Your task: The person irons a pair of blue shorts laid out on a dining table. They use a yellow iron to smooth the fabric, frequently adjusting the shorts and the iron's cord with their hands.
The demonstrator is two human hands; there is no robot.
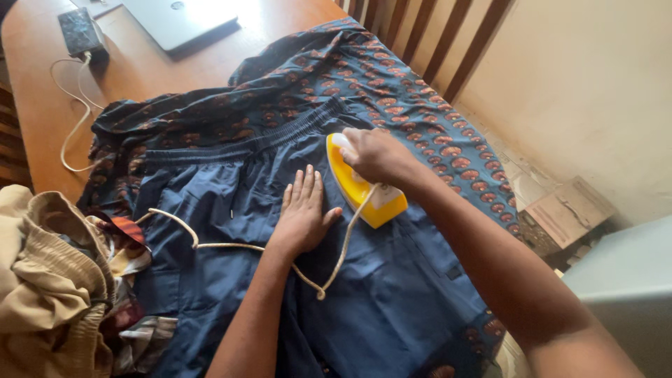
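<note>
A pair of dark blue shorts [231, 189] with an elastic waistband lies flat on a patterned dark cloth [392, 77] spread over a wooden table [42, 105]. My left hand [304, 210] presses flat on the shorts, fingers spread. My right hand [374, 155] grips the handle of a yellow and white iron [364, 192], which rests on the shorts just right of my left hand. The iron's beige cord [210, 243] loops across the shorts and under my left wrist.
A heap of tan and mixed clothes [49, 280] sits at the near left. At the table's far end lie a closed grey laptop [178, 21] and a dark power adapter [80, 31] with a white cable [70, 133]. Cardboard [567, 210] lies on the floor at right.
</note>
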